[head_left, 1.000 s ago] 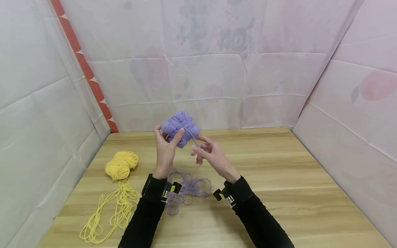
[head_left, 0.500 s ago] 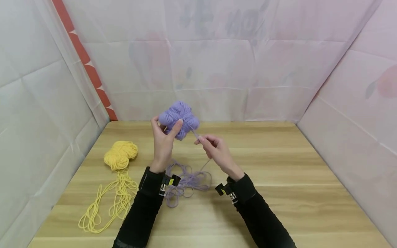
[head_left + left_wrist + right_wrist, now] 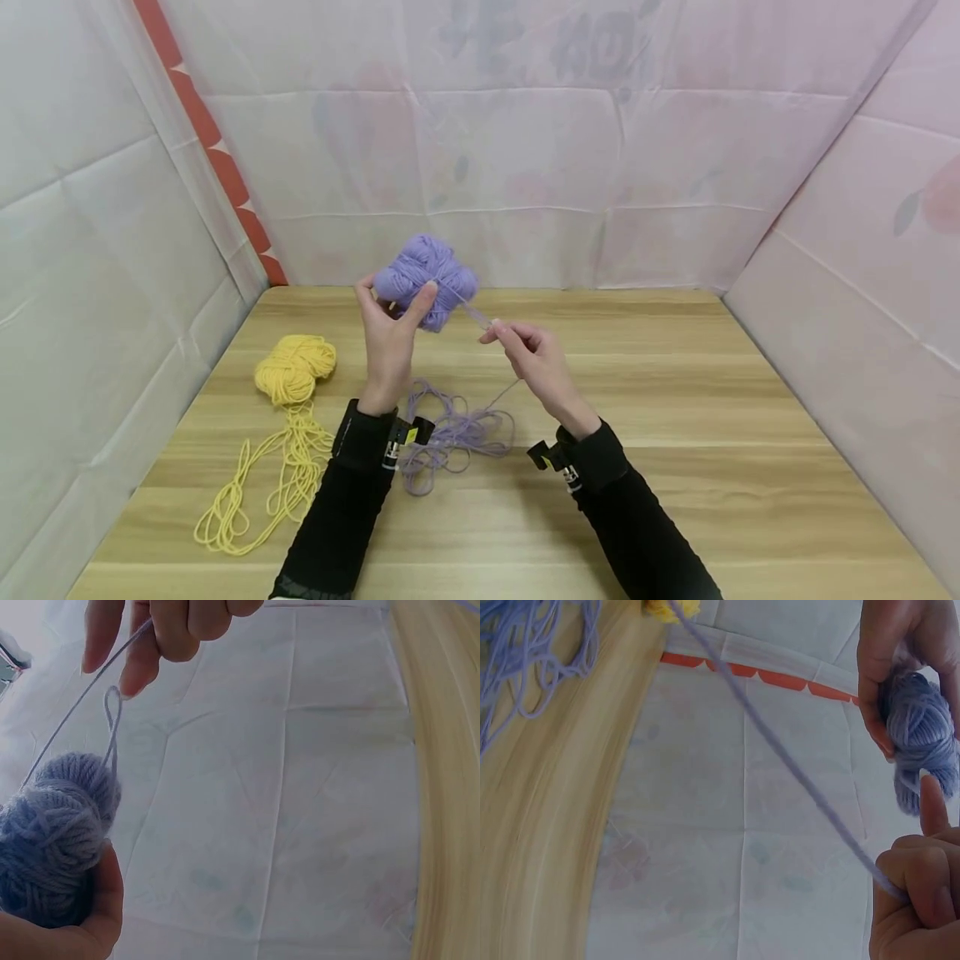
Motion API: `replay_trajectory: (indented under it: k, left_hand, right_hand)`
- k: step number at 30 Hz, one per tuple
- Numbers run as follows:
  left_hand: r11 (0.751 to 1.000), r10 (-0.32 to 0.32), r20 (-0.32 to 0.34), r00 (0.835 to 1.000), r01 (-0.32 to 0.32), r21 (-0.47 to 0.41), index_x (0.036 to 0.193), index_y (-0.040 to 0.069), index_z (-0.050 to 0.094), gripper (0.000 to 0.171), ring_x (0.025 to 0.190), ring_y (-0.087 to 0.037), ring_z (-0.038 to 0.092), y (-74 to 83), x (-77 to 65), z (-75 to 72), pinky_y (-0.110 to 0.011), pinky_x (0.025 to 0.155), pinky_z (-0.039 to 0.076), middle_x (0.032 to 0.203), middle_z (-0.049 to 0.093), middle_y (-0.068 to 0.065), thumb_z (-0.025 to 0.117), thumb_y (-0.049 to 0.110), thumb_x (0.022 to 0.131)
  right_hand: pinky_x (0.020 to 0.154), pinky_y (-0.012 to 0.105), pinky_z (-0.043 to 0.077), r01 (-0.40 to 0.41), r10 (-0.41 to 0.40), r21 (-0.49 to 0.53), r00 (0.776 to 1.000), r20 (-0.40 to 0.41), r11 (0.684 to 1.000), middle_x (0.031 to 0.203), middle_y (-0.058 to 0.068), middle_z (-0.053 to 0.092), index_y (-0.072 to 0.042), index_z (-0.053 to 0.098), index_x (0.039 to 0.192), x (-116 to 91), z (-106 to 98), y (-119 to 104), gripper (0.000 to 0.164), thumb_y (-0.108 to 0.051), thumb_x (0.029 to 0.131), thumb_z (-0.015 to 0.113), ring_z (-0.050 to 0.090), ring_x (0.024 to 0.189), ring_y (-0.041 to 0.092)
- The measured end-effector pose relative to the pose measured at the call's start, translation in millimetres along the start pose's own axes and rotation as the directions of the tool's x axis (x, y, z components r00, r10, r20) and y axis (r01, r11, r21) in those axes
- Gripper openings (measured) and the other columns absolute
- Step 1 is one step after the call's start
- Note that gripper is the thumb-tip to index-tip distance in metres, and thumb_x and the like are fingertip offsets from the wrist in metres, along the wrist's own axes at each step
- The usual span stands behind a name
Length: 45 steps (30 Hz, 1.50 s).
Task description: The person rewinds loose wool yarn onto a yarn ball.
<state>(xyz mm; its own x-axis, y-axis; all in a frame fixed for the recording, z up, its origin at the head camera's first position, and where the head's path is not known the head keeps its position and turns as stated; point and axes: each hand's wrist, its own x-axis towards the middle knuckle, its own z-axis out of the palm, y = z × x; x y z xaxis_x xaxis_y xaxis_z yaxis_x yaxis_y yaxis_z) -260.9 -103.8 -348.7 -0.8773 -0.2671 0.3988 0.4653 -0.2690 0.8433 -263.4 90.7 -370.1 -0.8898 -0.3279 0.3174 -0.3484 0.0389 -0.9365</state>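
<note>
A purple ball of yarn (image 3: 427, 271) is held up above the far part of the table by my left hand (image 3: 390, 342), its thumb pressing on the front. My right hand (image 3: 536, 358), to the right and slightly lower, pinches a yarn strand (image 3: 474, 312) that runs taut from the ball. In the left wrist view a small loop (image 3: 112, 712) of yarn sticks up from the ball near the right fingertips. The strand continues below the right hand to a loose purple tangle (image 3: 457, 437) on the table.
On the left of the wooden table (image 3: 675, 500) lies a yellow ball of yarn (image 3: 295, 367), with loose yellow strands (image 3: 292, 475) trailing toward the front. Pale printed sheets (image 3: 510, 167) stand as walls behind and at both sides.
My right hand has closed on the strand and drawn it away from the ball, rightward. The strand down to the tangle now shows stretched. The camera view has tilted slightly down.
</note>
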Motion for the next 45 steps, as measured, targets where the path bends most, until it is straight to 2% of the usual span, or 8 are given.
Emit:
replay_trajectory:
  k: [9,18,22,27,31,37,42,45]
  left_hand:
    - [1.0,0.008,0.024,1.0,-0.007,-0.029,0.122,0.018,0.031,0.05,0.103,-0.022,0.059,2.5,-0.6,-3.4,-0.026,0.08,0.053,0.121,0.054,-0.008,0.068,0.012,0.089]
    - [0.977,-0.077,0.225,0.971,0.119,-0.179,0.123,0.016,0.036,0.038,0.105,-0.017,0.058,13.8,-6.4,-1.4,-0.023,0.085,0.052,0.119,0.052,-0.007,0.054,0.0,0.094]
    - [0.969,-0.135,0.35,0.927,0.197,-0.148,0.13,0.016,0.037,0.041,0.102,-0.015,0.06,16.6,-7.8,-1.4,-0.024,0.084,0.053,0.116,0.054,-0.007,0.052,0.001,0.094]
    - [0.961,-0.246,0.527,0.813,0.277,0.02,0.139,0.016,0.036,0.052,0.103,-0.017,0.063,17.1,-8.3,-0.2,-0.03,0.084,0.056,0.117,0.057,-0.008,0.06,0.011,0.093]
    - [0.952,-0.305,0.616,0.727,0.233,0.196,0.139,0.018,0.041,0.056,0.1,-0.022,0.065,15.4,-9.0,1.7,-0.038,0.082,0.058,0.117,0.059,-0.011,0.067,0.016,0.09]
    - [0.918,-0.356,0.677,0.645,0.105,0.383,0.14,0.026,0.046,0.062,0.104,-0.025,0.061,15.8,-11.7,2.6,-0.041,0.082,0.058,0.118,0.06,-0.01,0.074,0.018,0.085]
    - [0.887,-0.369,0.703,0.608,0.005,0.461,0.137,0.031,0.049,0.063,0.104,-0.023,0.061,12.4,-11.7,1.5,-0.038,0.08,0.058,0.117,0.062,-0.006,0.077,0.019,0.082]
    - [0.867,-0.354,0.688,0.633,-0.055,0.496,0.137,0.027,0.05,0.063,0.102,-0.022,0.061,7.5,-10.9,1.0,-0.035,0.078,0.059,0.116,0.062,-0.006,0.078,0.02,0.081]
  right_hand:
    - [0.048,0.026,0.023,0.045,-0.046,0.024,0.998,0.032,0.999,0.055,-0.004,0.035,0.005,0.063,0.088,-6.0,-3.2,1.0,0.025,-0.016,0.098,0.055,0.029,0.047,0.012]
    - [0.05,0.023,0.026,-0.054,0.05,0.026,0.992,0.119,0.998,0.055,-0.004,0.034,0.002,0.066,0.093,-3.2,-9.7,7.5,0.026,-0.022,0.098,0.056,0.028,0.048,0.012]
    - [0.05,0.023,0.026,-0.066,0.059,0.055,0.992,0.108,0.996,0.056,-0.006,0.034,-0.007,0.067,0.089,-2.4,-16.0,7.8,0.017,-0.017,0.097,0.056,0.029,0.049,0.009]
    - [0.05,0.021,0.026,-0.061,0.053,0.093,0.995,0.083,0.994,0.058,-0.008,0.036,-0.019,0.066,0.084,-2.7,-25.5,3.3,0.023,-0.007,0.096,0.052,0.032,0.051,0.006]
    - [0.05,0.019,0.032,-0.089,0.084,0.093,0.995,0.063,0.992,0.06,-0.009,0.04,-0.022,0.067,0.086,-3.1,-32.8,-0.8,0.028,-0.003,0.094,0.048,0.035,0.052,0.004]
    - [0.058,0.021,0.055,-0.181,0.177,0.095,0.983,0.047,0.979,0.073,-0.008,0.061,-0.017,0.063,0.082,0.2,-38.7,-5.3,0.017,-0.017,0.097,0.055,0.058,0.062,0.005]
    - [0.046,0.018,0.035,-0.129,0.129,0.114,0.992,0.012,0.985,0.058,-0.007,0.043,-0.007,0.06,0.082,0.7,-41.9,-9.1,0.025,-0.027,0.097,0.059,0.039,0.05,0.006]
    - [0.046,0.024,0.022,-0.054,0.054,0.124,0.999,-0.001,0.991,0.055,-0.006,0.034,0.0,0.061,0.09,-2.1,-44.2,-12.5,0.024,-0.023,0.097,0.058,0.027,0.048,0.009]
